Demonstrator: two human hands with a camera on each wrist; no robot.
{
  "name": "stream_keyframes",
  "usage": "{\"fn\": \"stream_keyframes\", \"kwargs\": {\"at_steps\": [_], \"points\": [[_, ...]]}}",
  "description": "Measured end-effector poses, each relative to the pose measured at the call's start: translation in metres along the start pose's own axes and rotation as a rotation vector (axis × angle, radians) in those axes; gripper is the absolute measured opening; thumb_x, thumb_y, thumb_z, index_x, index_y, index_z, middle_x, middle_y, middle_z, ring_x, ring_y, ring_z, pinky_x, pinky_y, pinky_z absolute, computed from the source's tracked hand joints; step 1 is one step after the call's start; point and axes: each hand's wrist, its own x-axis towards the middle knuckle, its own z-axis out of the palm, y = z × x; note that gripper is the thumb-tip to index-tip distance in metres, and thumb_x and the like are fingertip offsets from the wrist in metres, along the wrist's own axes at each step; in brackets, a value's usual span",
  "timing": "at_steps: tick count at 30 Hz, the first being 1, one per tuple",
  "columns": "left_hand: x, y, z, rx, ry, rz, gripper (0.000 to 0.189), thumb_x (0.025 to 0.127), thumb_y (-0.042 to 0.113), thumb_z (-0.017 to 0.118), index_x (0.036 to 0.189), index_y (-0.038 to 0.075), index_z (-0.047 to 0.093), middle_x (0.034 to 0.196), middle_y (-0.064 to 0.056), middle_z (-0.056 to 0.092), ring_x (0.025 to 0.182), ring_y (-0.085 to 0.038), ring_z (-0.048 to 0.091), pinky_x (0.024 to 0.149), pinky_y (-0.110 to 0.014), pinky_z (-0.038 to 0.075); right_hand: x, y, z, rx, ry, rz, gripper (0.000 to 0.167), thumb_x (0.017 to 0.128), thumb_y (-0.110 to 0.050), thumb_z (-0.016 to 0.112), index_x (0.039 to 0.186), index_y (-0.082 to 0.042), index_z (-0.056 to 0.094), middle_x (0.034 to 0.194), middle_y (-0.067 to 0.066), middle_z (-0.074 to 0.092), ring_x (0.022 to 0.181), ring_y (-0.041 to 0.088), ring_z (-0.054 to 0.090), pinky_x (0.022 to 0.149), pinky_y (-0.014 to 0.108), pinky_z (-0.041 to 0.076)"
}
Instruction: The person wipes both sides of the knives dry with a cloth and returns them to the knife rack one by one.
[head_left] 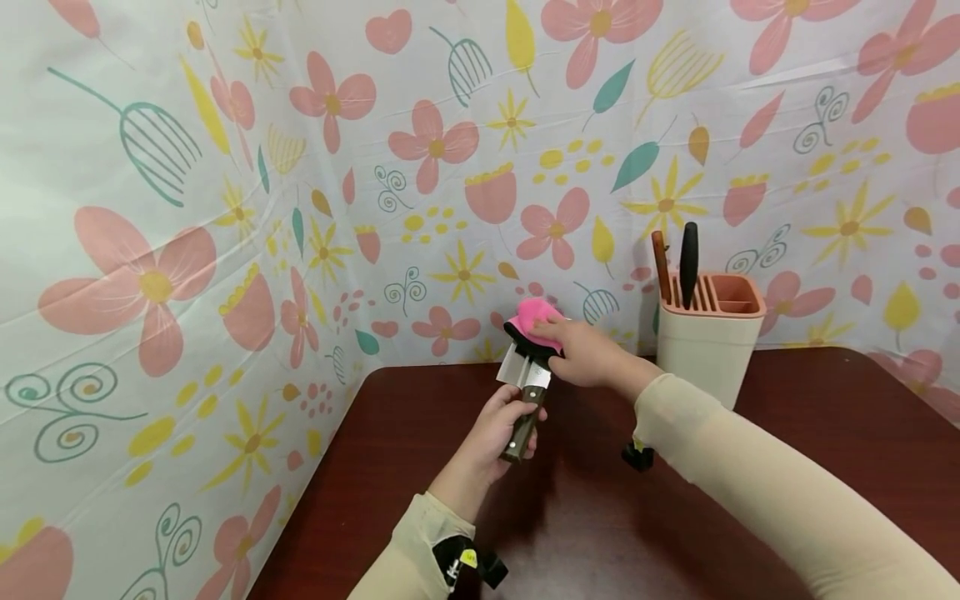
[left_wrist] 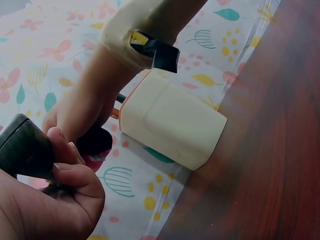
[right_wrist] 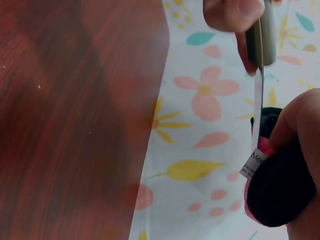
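A broad-bladed kitchen knife point(head_left: 537, 377) is held up over the table, its dark handle point(head_left: 521, 433) gripped by my left hand point(head_left: 487, 437). Around the far part of the blade my right hand point(head_left: 588, 352) pinches a pink and black cloth point(head_left: 534, 315). In the right wrist view the blade point(right_wrist: 259, 107) appears edge-on, running down into the folded cloth point(right_wrist: 281, 187), and a white printed tag point(right_wrist: 253, 164) sticks out beside it. The left wrist view shows the curled left fingers point(left_wrist: 80, 182) by the handle point(left_wrist: 27, 150); the blade is hidden there.
A cream knife holder point(head_left: 705, 354) with an orange slotted top stands at the back right, beyond my right forearm. A black-handled tool point(head_left: 688, 262) and a brown-handled one point(head_left: 661, 262) stand in it. Patterned sheeting point(head_left: 442, 217) borders the dark red table point(head_left: 360, 500) behind and left.
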Motion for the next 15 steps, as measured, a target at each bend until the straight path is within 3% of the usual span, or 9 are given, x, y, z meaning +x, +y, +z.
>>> {"fn": "stream_keyframes", "kwargs": {"at_steps": [4,11,15], "points": [[0.000,0.001,-0.003,-0.007,-0.001,-0.004,0.013,0.099,0.013,0.051,0.106,0.013,0.040,0.088,-0.001,0.063,0.047,-0.007,0.054,0.043,-0.019,0.046,-0.005,-0.009,0.001,-0.044,0.004,-0.046,0.063,0.086,-0.009,0.062,0.149,-0.008,0.054,0.154,0.018,0.052,0.122,0.041,0.064,0.069,0.033,0.045],[0.001,0.000,-0.004,-0.020,0.000,-0.012,0.016,0.099,0.014,0.051,0.113,0.012,0.042,0.089,-0.001,0.064,0.048,-0.007,0.054,0.044,-0.020,0.047,-0.018,-0.020,0.000,-0.043,-0.039,-0.107,0.063,0.085,-0.008,0.062,0.148,-0.009,0.055,0.152,0.012,0.055,0.144,0.036,0.050,0.077,0.037,0.049],[0.001,-0.001,-0.005,-0.022,-0.001,-0.017,0.021,0.100,0.013,0.049,0.120,0.010,0.044,0.089,0.000,0.064,0.048,-0.007,0.054,0.045,-0.020,0.047,-0.024,-0.026,0.001,-0.042,-0.064,-0.157,0.063,0.085,-0.006,0.061,0.147,-0.010,0.057,0.152,0.009,0.055,0.147,0.034,0.046,0.092,0.042,0.051]]}}
